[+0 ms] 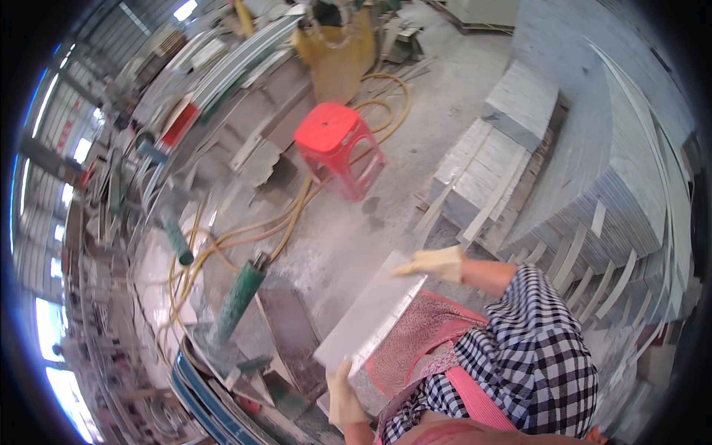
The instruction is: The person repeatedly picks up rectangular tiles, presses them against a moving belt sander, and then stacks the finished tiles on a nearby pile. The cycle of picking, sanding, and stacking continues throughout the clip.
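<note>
A pale grey rectangular slab (367, 311) with a bright, shiny long edge lies across my front, close to my pink apron. My right hand (432, 265), in a cream glove, grips its far right end, with the fingers reaching over the top face. At the opposite, near left end, my left hand (343, 397) holds the slab's corner, also gloved. The undersides of both grips are hidden. Left of the slab, a green cylinder (241, 300) with a metal tip belongs to dusty equipment.
A red plastic stool (337, 144) stands ahead on the dusty floor. Yellow hoses (293, 219) loop to its left. Stacked grey slabs (593, 193) with pale strips fill the right side, beside a lower pile (478, 174). A yellow sack (337, 59) stands at the back.
</note>
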Tool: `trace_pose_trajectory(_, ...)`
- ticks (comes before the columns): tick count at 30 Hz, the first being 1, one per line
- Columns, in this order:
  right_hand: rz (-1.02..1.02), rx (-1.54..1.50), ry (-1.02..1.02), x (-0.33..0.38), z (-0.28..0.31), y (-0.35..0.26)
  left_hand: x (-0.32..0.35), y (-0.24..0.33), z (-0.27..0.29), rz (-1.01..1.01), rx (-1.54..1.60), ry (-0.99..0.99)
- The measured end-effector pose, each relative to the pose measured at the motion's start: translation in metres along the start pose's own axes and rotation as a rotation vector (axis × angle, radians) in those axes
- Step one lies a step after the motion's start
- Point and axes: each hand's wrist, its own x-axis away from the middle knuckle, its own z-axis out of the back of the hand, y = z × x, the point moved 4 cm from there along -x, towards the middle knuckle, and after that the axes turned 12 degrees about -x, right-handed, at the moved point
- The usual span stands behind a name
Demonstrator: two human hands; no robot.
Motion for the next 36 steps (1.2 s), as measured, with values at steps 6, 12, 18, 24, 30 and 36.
trace_pose_trajectory(6, -0.286, -0.939, 0.778, 0.092, 0.066, 0.073, -0.149, 0.089, -0.155, 0.041, -0.512, -0.49)
trace_pose_trajectory(12, -0.186, -1.194, 1.22, 0.163, 0.078, 0.096, -0.164, 0.162, -0.34, -0.024, -0.646, -1.184)
trace_pose_trajectory(18, -0.119, -1.587, 1.589, 0.155, 0.017, 0.136, -0.205, 0.162, -0.467, -0.039, -1.041, -1.516)
trace_pose_trajectory(24, -0.392, -1.807, 1.819, 0.161, -0.04, 0.138, -0.188, 0.127, -0.559, 0.201, -1.145, -1.858)
trace_pose_trajectory(30, -0.507, -1.894, 1.916, 0.166, -0.051, 0.157, -0.153, 0.091, -0.634, 0.138, -1.503, -1.951)
trace_pose_trajectory(36, -0.901, -1.929, 1.685, 0.177, -0.009, 0.208, -0.146, 0.071, -0.709, 0.373, -1.486, -1.965)
